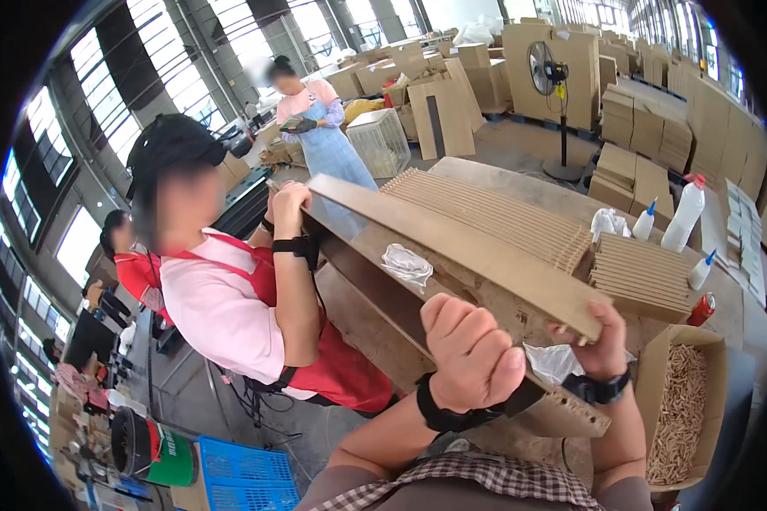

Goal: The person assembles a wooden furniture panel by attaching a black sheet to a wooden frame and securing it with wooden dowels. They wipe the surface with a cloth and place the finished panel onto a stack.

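Left hand [473,353]: grip clenched, contents hidden. Right hand [603,341]: grip grasping long board [486,255] near bench's [528,192] near edge.

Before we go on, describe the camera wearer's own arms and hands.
The left hand and right hand are ungloved. A black band circles the left wrist; a dark strap circles the right. Short grey-brown sleeves leave both forearms bare.

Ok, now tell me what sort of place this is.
Probably a woodworking or furniture-parts factory: the right hand grips a long board, wooden-looking pegs fill an open carton, and large brown stacks stand behind.
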Action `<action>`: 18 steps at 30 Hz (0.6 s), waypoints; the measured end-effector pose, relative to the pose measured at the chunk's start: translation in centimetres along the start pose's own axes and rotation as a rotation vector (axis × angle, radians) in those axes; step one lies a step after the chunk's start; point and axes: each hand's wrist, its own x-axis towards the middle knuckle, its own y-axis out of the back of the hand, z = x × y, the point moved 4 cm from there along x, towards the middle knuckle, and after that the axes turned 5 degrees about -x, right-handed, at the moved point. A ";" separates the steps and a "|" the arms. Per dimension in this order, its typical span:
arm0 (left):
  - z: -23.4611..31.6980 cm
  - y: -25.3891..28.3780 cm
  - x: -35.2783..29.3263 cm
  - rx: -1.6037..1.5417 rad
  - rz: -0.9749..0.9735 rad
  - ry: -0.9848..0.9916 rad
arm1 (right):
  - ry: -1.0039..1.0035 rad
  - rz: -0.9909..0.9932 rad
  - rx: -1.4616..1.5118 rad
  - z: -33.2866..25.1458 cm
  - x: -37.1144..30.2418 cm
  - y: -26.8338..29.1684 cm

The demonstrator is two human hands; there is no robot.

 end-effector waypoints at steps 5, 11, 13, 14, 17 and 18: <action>0.1 0.0 -0.2 -0.026 -0.001 -0.060 | 0.124 0.080 -0.028 -5.3 -4.6 -2.8; 0.8 0.7 -1.2 -0.002 0.084 -0.009 | 0.110 0.041 0.013 -7.6 -8.6 -8.1; 0.7 0.4 -1.2 0.004 0.128 -0.022 | 0.125 -0.022 -0.045 -7.9 -9.2 -8.6; 0.7 0.3 -1.2 -0.009 0.114 0.001 | 0.111 -0.028 -0.049 -7.9 -9.5 -9.1; 0.5 -0.4 -1.3 -0.034 0.137 0.008 | 0.093 -0.090 -0.074 -7.5 -10.2 -9.5; 0.5 -0.4 -1.4 -0.015 0.098 0.029 | 0.090 -0.118 -0.085 -7.3 -10.3 -9.5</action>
